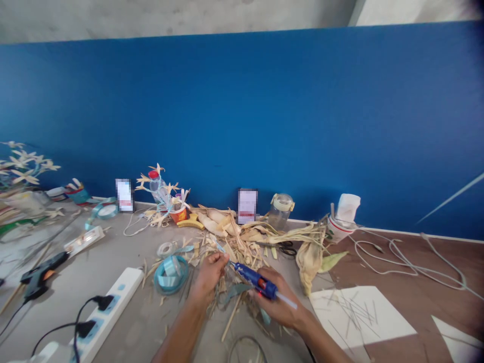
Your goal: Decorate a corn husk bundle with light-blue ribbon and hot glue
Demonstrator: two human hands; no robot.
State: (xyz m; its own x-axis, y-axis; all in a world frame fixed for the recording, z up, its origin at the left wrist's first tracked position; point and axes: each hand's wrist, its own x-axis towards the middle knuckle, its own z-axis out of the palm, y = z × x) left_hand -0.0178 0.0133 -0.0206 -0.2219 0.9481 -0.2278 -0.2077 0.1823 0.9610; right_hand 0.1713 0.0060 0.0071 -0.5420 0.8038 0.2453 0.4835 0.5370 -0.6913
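My right hand is wrapped round a blue hot glue gun, with a clear glue stick poking out of its back end. The nozzle of the glue gun points at my left hand, close to its fingertips. Thumb and fingers of that left hand are pinched on a thin pale-blue strip that sticks up past them; its lower part is hidden. Scraps of dry corn husk lie behind and beneath both hands. A roll of blue ribbon rests to the left of my left hand.
A white power strip with black plugs and a second, black glue gun lie left. Scissors, a lidded jar, a phone and a paper cup stand or lie behind. Thin wires rest on white paper at right.
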